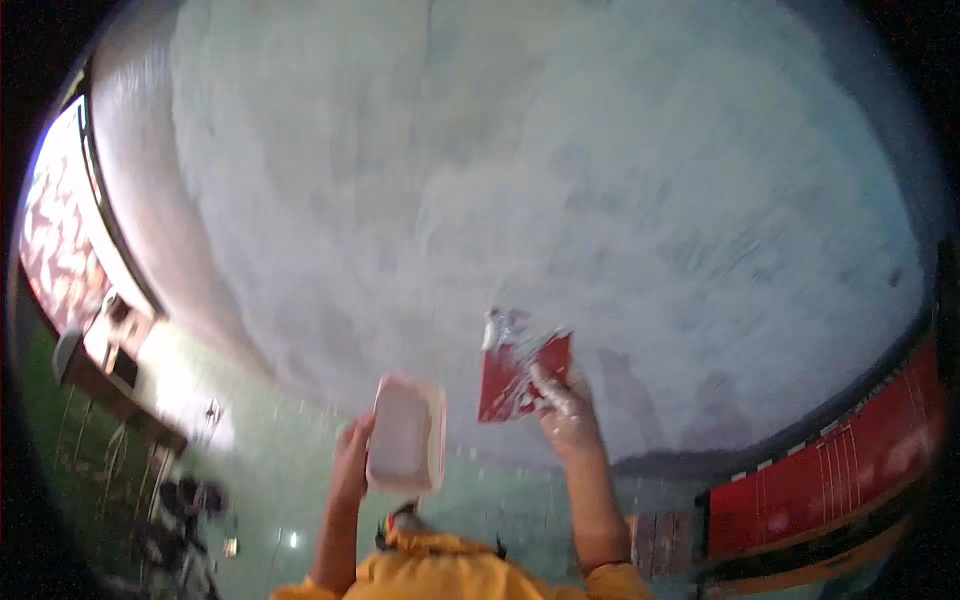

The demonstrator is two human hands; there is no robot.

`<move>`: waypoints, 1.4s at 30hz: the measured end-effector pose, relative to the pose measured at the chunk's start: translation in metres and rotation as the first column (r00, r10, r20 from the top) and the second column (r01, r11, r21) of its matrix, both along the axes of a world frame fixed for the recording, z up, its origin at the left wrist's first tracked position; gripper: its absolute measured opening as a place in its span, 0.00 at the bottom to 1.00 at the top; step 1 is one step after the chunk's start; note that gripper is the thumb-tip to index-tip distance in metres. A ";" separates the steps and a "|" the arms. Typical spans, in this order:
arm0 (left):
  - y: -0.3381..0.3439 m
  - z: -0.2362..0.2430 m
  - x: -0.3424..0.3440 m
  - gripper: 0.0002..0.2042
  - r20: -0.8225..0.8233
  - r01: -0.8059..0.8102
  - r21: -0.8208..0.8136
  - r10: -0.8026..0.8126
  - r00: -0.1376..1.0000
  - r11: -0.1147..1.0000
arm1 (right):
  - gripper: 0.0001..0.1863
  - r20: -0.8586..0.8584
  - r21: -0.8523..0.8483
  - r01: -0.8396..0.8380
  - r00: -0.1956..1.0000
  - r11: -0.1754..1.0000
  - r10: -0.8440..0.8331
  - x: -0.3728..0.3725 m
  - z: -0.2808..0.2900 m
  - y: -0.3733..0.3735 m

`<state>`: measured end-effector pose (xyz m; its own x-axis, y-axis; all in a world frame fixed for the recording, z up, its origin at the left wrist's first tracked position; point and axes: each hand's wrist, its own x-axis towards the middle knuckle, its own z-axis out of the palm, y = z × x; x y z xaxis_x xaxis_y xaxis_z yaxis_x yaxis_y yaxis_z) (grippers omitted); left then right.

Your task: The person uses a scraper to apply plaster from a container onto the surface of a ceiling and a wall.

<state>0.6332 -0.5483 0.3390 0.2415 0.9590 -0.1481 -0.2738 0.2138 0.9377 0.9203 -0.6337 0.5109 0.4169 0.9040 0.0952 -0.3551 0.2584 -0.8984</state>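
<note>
My left hand point(351, 455) grips the left side of a shallow rectangular tray point(436, 440) with a pale pink rim, tilted so its whitish inside shows. In my right hand point(568, 415) is a flat red spreader point(498, 385) smeared with white paste. Paste also coats the fingers and thumb of that hand. A thicker white lump sits at the spreader's upper left corner. Behind both hands rises a broad wall point(560, 190) with patchy grey-white coating. Whether the spreader touches the wall, I cannot tell.
Pale green floor tiles point(270, 480) run along the wall's foot. To the right stands a long red piece of furniture point(790, 500). Dark blurred objects point(185, 515) lie at the lower left. A bright opening point(65, 220) is at the far left.
</note>
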 end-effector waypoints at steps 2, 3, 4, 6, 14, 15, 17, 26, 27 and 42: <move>-0.005 0.015 0.002 0.26 0.141 0.036 0.069 -0.046 0.989 0.997 | 0.18 0.316 0.321 0.109 0.924 0.941 -0.215 0.021 0.075 0.007; -0.014 0.034 0.000 0.25 0.154 0.051 0.054 -0.059 0.986 0.997 | 0.21 0.473 0.479 0.075 0.818 0.875 -0.328 0.038 0.119 0.008; -0.018 0.044 -0.004 0.25 0.169 0.077 0.102 -0.094 0.981 0.992 | 0.19 0.577 0.632 0.076 0.618 0.771 -0.534 0.052 0.166 0.005; -0.019 0.052 -0.018 0.24 0.267 0.086 0.109 -0.113 0.957 0.990 | 0.18 0.555 0.814 0.124 0.125 0.568 -0.823 0.053 0.255 0.012; 0.042 0.052 0.023 0.25 0.311 0.062 0.140 -0.103 0.945 0.988 | 0.18 0.165 0.965 -0.020 -0.731 0.263 -0.662 0.121 0.445 0.095; 0.049 0.055 0.021 0.27 0.249 0.071 0.155 -0.108 0.962 0.985 | 0.19 0.200 0.954 0.017 -0.778 0.298 -0.596 0.121 0.447 0.114; 0.078 0.038 0.019 0.27 0.221 0.100 0.149 -0.131 0.966 0.984 | 0.20 0.235 0.942 0.062 -0.822 0.329 -0.518 0.130 0.437 0.145; 0.111 0.019 0.014 0.26 0.195 0.231 0.000 -0.227 0.954 0.973 | 0.22 0.267 0.854 -0.060 -0.802 0.517 -0.534 0.120 0.307 0.154; 0.109 0.027 0.015 0.26 0.137 0.129 0.047 -0.135 0.981 0.990 | 0.21 0.338 0.856 0.012 -0.770 0.517 -0.541 0.111 0.326 0.152; 0.117 0.020 0.018 0.22 0.193 0.117 -0.001 -0.115 0.974 0.993 | 0.13 0.249 0.770 -0.128 -0.841 0.625 -0.480 0.090 0.265 0.186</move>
